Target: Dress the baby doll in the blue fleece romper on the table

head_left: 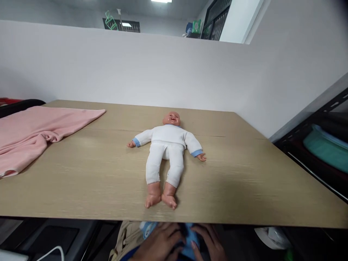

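In my lap, below the table's front edge, my left hand (163, 241) has its fingers curled on a soft-looking blue item (189, 241). From the other side my right hand (210, 242) grips the same item, thumb and fingers bent on it. A light blue and white part (148, 228) shows beside my left hand; whether it belongs to the same item I cannot tell. On the table lies a baby doll (168, 136) on its back, feet towards me and arms spread. It wears a white top and trousers with blue cuffs, and its feet are bare.
A pink cloth or garment (54, 121) is spread on the left of the wooden table (231, 188). Dark shelving with a teal folded item (326, 148) stands at the right. A white wall (136, 69) rises behind the table. A white cable (54, 249) is at lower left.
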Tool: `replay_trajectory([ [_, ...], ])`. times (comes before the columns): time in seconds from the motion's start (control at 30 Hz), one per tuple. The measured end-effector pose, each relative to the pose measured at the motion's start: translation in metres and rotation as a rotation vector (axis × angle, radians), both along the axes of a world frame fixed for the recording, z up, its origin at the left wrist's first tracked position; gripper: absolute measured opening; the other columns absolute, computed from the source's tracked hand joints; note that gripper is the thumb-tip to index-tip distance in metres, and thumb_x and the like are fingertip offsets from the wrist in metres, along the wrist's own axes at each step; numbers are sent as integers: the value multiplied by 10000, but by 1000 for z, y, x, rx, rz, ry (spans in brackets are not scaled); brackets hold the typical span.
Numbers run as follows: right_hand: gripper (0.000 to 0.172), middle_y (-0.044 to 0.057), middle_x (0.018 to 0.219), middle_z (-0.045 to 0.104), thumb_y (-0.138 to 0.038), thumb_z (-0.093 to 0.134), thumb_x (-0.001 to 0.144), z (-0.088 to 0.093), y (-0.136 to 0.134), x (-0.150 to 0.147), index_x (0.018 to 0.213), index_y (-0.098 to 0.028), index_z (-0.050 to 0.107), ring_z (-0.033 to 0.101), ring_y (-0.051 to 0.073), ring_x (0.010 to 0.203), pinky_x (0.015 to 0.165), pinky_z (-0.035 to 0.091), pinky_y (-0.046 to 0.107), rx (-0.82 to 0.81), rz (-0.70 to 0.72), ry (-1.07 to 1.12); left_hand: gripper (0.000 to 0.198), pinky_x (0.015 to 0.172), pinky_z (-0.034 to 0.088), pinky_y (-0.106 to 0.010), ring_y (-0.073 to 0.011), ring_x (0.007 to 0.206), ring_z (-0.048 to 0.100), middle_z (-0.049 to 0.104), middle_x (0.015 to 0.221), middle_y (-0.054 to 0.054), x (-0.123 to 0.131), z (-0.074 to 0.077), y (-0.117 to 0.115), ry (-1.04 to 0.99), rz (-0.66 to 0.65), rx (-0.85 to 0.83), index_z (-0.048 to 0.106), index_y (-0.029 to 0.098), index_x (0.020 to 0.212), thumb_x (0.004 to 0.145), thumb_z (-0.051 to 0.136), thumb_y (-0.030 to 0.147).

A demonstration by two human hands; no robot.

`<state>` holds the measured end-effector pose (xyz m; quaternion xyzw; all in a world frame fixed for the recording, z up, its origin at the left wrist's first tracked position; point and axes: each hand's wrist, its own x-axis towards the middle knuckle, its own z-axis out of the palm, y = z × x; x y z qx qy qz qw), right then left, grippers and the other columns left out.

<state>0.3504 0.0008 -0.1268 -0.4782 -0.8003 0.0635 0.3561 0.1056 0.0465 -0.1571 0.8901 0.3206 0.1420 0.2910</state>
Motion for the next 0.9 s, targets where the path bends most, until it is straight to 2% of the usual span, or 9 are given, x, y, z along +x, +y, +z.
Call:
replay_trajectory([
  [0.07, 529, 129, 1348, 773, -455, 758, 957, -18, -10, -3, 1458, -317, 657, 783, 383, 1177, 933, 700, 492, -24, -129, -87, 367, 1122, 581, -530, -363, 1273, 707, 755, 1360, -66, -29, 8, -13, -45, 155, -18, 703, 396, 1288, 924, 706, 351],
  [0.13, 624, 146, 1392, 748, -506, 755, 953, -32, -15, -9, 1523, -305, 598, 753, 402, 1234, 960, 685, 521, -56, -189, -101, 495, 1185, 547, -582, -409, 1387, 642, 694, 1487, -76, -55, 18, -20, -18, 294, -65, 655, 434, 1423, 930, 689, 404],
  [0.27, 295, 43, 927, 754, -327, 594, 1047, -34, -12, -26, 1321, -285, 697, 761, 283, 904, 859, 657, 446, -278, -214, 28, 508, 1251, 487, -616, -432, 1446, 596, 684, 1501, -95, -82, 30, -19, 29, 459, -203, 660, 417, 1437, 933, 685, 471],
  [0.37, 209, 35, 897, 700, -298, 536, 1070, -11, -11, -33, 1040, -278, 741, 725, 259, 889, 836, 626, 415, -358, -180, 77, 433, 1293, 420, -614, -436, 1505, 532, 647, 1537, -119, -87, 28, -21, 26, 461, -267, 717, 355, 1263, 831, 729, 334],
  [0.47, 190, 81, 1071, 712, -303, 546, 1046, 16, -21, -31, 974, -267, 718, 732, 285, 1029, 924, 619, 436, -316, -144, 143, 374, 1314, 363, -595, -449, 1566, 432, 563, 1614, -104, -88, 31, -31, -52, 421, -297, 668, 306, 989, 638, 752, 205],
  [0.6, 188, 120, 1303, 695, -346, 538, 1055, 37, -43, -22, 974, -257, 684, 701, 308, 1229, 1074, 554, 453, -369, -46, 281, 389, 1155, 497, -484, -346, 1317, 635, 701, 1362, -36, -91, 45, -43, -284, 283, -439, 513, 316, 931, 627, 706, 169],
  [0.77, 310, 2, 777, 675, -556, 521, 1090, 33, -57, -18, 1038, -255, 574, 661, 184, 695, 718, 545, 311, -788, 15, 651, 439, 1013, 531, -431, -304, 1105, 673, 699, 1172, -53, -93, 76, -48, -357, 106, -592, 590, 355, 1155, 833, 825, 540],
  [0.83, 437, -24, 683, 631, -665, 473, 1078, 22, -55, -11, 1060, -244, 592, 566, 156, 561, 603, 482, 282, -898, -63, 736, 526, 1059, 492, -413, -300, 1136, 655, 688, 1191, -75, -93, 95, -49, -364, 71, -651, 649, 321, 1200, 872, 775, 712],
  [0.9, 530, 21, 744, 701, -738, 484, 1035, 8, -51, 0, 1050, -236, 654, 636, 193, 621, 642, 528, 315, -888, -255, 675, 652, 1095, 457, -397, -298, 1153, 649, 700, 1202, -93, -92, 113, -49, -379, -1, -701, 699, 278, 1200, 931, 584, 861],
])
